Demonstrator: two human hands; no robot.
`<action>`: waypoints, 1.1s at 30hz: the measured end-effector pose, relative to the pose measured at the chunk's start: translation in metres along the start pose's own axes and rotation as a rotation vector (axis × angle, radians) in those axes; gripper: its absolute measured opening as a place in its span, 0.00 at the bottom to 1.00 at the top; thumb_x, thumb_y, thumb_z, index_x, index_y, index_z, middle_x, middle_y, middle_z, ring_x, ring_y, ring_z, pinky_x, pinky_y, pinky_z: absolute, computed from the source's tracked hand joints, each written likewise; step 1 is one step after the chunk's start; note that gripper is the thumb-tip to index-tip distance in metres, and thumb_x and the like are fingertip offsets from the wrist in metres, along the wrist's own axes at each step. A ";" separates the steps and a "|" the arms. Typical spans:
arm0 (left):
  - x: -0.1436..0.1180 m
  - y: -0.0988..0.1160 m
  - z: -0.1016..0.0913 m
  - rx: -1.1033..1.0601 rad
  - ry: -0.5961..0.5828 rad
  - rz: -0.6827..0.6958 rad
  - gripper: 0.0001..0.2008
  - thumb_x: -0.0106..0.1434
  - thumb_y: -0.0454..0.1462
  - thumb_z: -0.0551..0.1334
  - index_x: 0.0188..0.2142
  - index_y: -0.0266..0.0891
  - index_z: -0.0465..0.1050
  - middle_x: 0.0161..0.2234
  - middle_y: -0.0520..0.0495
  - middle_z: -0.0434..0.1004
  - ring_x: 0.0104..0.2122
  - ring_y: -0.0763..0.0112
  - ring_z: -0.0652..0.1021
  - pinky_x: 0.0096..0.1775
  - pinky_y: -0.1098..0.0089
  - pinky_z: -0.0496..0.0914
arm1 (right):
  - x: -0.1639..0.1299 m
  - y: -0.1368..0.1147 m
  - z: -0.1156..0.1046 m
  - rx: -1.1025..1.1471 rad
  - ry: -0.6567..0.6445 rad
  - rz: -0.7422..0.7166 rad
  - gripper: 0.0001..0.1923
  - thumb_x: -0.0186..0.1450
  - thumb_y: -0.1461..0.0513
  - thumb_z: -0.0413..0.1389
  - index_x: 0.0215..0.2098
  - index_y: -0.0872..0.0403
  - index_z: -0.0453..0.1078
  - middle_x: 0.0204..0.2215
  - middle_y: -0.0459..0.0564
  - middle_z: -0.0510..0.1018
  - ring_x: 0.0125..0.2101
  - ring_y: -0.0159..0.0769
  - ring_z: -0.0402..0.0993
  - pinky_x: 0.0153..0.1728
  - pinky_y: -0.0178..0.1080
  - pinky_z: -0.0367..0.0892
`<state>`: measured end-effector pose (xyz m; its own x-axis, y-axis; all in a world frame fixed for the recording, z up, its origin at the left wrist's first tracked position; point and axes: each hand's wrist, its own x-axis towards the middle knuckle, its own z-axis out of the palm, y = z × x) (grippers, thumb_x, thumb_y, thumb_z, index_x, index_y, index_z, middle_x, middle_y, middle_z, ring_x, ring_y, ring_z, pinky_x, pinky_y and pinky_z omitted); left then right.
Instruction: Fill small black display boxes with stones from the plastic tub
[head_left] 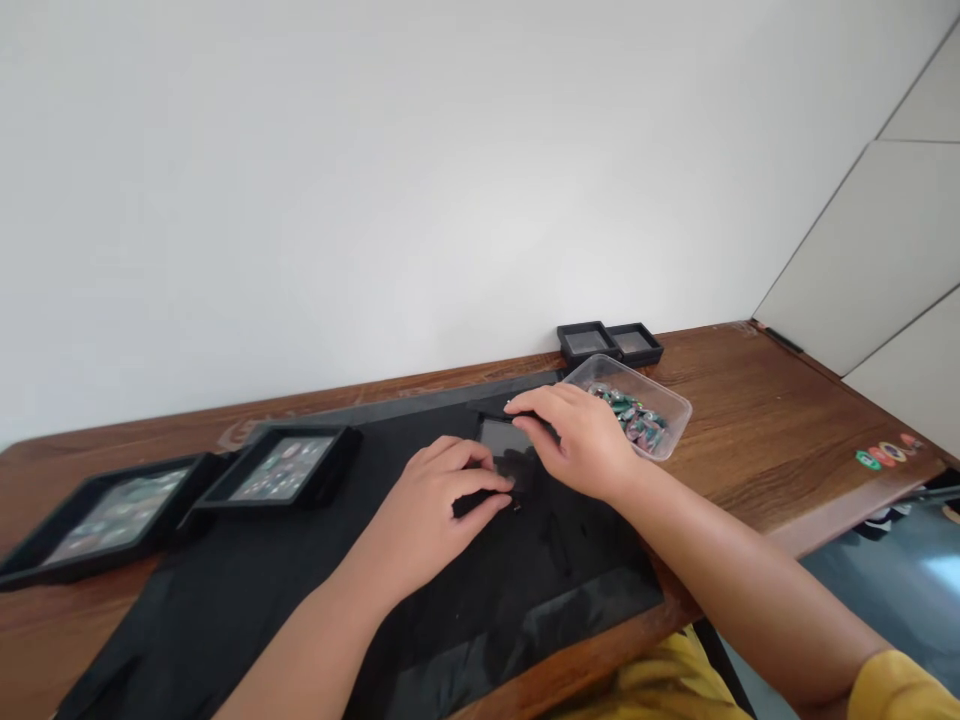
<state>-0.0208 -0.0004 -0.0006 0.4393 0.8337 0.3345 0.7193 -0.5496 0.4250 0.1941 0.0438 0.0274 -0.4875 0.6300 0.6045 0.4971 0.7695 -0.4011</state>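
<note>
As left hand (427,500) and right hand (585,440) curl, pinches unclear, bumping could tip the clear plastic tub (673,410) at the black mat (240,570) corner.

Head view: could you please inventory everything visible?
Wooden table: one, brown, centre
Plain wall: one, white, behind
Smooth panels: several, pale, right
Flat mat: one, black, on table
Rectangular frames: two, black, left
Square trays: two, black, by wall
Part-hidden tray: one, dark, on mat
Plastic tub: one, clear, mat's edge
Small pieces: many, multicoloured, in tub
Round stickers: several, mixed, right
Floor: one, bluish, lower right
Cloth garment: one, yellow, bottom
Left hand, right hand: two, over mat
</note>
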 end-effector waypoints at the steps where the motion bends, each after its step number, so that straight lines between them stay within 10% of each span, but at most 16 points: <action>1: 0.000 -0.001 0.000 0.005 -0.019 -0.009 0.11 0.68 0.43 0.61 0.34 0.51 0.84 0.38 0.49 0.81 0.42 0.59 0.76 0.48 0.58 0.71 | 0.000 0.000 0.001 -0.003 -0.014 -0.003 0.10 0.75 0.63 0.49 0.47 0.51 0.73 0.43 0.51 0.84 0.43 0.41 0.78 0.48 0.42 0.70; 25: 0.002 -0.008 -0.004 0.020 -0.093 -0.105 0.11 0.67 0.43 0.61 0.28 0.47 0.77 0.31 0.51 0.82 0.34 0.60 0.78 0.42 0.61 0.68 | 0.005 0.003 -0.007 0.018 0.065 -0.020 0.08 0.70 0.61 0.56 0.47 0.51 0.74 0.49 0.55 0.82 0.51 0.45 0.76 0.54 0.49 0.69; 29: 0.002 -0.003 -0.003 0.011 -0.088 -0.158 0.12 0.66 0.45 0.60 0.28 0.45 0.73 0.30 0.50 0.80 0.33 0.60 0.77 0.40 0.61 0.68 | 0.008 0.025 -0.031 -0.187 0.139 0.187 0.10 0.70 0.61 0.55 0.48 0.54 0.73 0.47 0.58 0.81 0.49 0.49 0.75 0.53 0.52 0.68; 33: 0.002 0.000 -0.001 0.007 -0.116 -0.199 0.12 0.65 0.45 0.60 0.27 0.45 0.73 0.29 0.50 0.78 0.32 0.60 0.77 0.39 0.62 0.67 | 0.001 0.053 -0.044 -0.381 -0.177 0.534 0.08 0.67 0.63 0.57 0.44 0.55 0.74 0.44 0.60 0.81 0.47 0.53 0.76 0.47 0.52 0.70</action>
<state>-0.0202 0.0010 0.0010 0.3475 0.9263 0.1457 0.8014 -0.3740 0.4667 0.2519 0.0804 0.0371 -0.1989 0.9460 0.2561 0.9048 0.2776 -0.3229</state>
